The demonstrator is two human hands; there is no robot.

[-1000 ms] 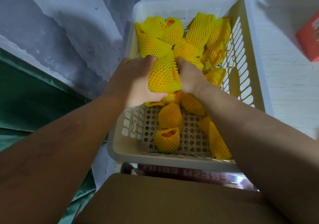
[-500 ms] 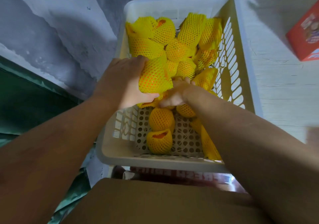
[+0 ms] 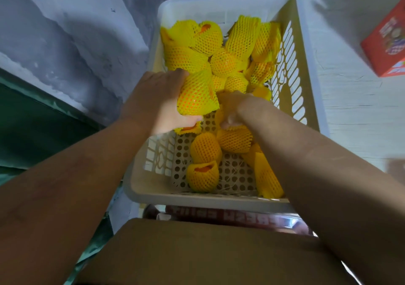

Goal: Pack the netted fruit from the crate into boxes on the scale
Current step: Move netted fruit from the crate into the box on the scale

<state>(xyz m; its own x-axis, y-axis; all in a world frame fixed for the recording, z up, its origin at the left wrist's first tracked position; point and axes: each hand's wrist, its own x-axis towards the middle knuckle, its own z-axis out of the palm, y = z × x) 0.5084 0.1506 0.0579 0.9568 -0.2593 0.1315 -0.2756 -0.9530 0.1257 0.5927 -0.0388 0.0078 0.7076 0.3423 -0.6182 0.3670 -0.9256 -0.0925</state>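
A white plastic crate (image 3: 311,83) holds several oranges wrapped in yellow foam netting. My left hand (image 3: 153,102) is shut on one netted fruit (image 3: 196,96) lifted above the crate's middle, with a second netted piece under its palm. My right hand (image 3: 232,109) reaches down beside it, its fingers curled onto another netted fruit (image 3: 235,140) that lies on the crate floor. Two more netted fruits (image 3: 203,176) sit near the crate's front wall. A brown cardboard flap (image 3: 197,251) fills the bottom of the view. The scale is hidden.
A red printed box (image 3: 388,43) lies on the white table (image 3: 355,113) at the right. Behind the crate's front rim a red carton with white lettering (image 3: 230,215) shows. Green cloth (image 3: 39,120) and a grey-white wall (image 3: 65,32) are on the left.
My right hand has come off the fruit held in my left hand and dropped lower toward the front, onto a fruit on the crate floor. My left hand kept its fruit.
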